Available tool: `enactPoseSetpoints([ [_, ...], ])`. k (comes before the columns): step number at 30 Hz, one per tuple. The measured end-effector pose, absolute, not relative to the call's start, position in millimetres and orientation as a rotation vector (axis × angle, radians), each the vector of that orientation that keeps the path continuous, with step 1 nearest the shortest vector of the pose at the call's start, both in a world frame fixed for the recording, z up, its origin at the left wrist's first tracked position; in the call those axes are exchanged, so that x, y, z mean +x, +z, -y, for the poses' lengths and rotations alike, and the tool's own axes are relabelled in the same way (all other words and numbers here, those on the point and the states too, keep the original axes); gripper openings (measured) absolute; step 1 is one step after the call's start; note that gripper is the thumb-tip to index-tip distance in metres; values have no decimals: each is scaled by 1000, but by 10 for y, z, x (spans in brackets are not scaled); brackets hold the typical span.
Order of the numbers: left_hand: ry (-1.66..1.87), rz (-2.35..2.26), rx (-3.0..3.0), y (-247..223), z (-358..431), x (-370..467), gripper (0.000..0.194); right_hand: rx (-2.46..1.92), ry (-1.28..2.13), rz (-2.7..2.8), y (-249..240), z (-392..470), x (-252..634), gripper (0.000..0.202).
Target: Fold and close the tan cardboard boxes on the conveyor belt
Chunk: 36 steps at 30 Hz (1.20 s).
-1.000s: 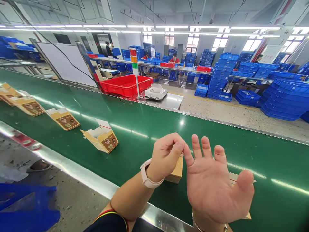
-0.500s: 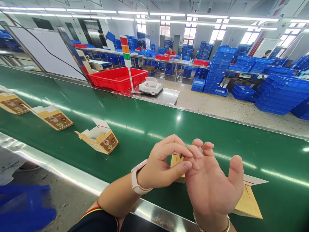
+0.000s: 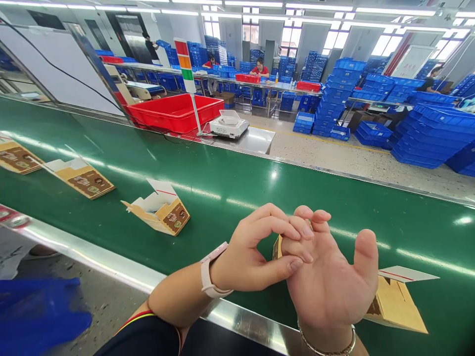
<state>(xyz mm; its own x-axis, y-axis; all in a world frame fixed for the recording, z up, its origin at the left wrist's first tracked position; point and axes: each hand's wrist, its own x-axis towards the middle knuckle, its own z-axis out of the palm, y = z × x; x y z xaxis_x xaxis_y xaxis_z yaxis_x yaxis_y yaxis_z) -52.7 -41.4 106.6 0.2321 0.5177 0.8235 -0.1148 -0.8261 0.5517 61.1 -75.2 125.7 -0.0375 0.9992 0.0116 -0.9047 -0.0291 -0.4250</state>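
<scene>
My left hand (image 3: pixel 256 252), with a white watch on its wrist, pinches a fingertip of my right hand (image 3: pixel 330 287) between thumb and forefinger. My right hand is held palm up with its fingers curled and the thumb raised; a bracelet circles its wrist. Both hands hover over the green conveyor belt (image 3: pixel 230 188). Behind and under my right hand lies a tan carton (image 3: pixel 397 304) with a white flap sticking out; it is partly hidden. A second carton (image 3: pixel 163 212) lies with its end open on the belt to the left of my hands.
Two flat cartons (image 3: pixel 83 178) (image 3: pixel 17 158) lie farther left on the belt. Beyond the belt stand a red tray (image 3: pixel 174 111), a white scale (image 3: pixel 229 123) and a signal light pole (image 3: pixel 184 59). Blue crate stacks (image 3: pixel 434 133) fill the right. People sit at a far table (image 3: pixel 260 66).
My right hand's fingers went from spread to curled, and my left hand took hold of one fingertip. The carton under my hands has travelled right along the belt.
</scene>
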Motion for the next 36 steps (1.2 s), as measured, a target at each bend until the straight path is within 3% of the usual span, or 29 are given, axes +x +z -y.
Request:
enactPoseSetpoints([
  [27, 1538, -375, 1838, 1069, 422, -547, 15, -325, 1537, 434, 1260, 777, 607, 36],
  [36, 1464, -356, 1615, 1051, 385, -561, 22, -330, 1461, 724, 1357, 698, 1064, 42],
])
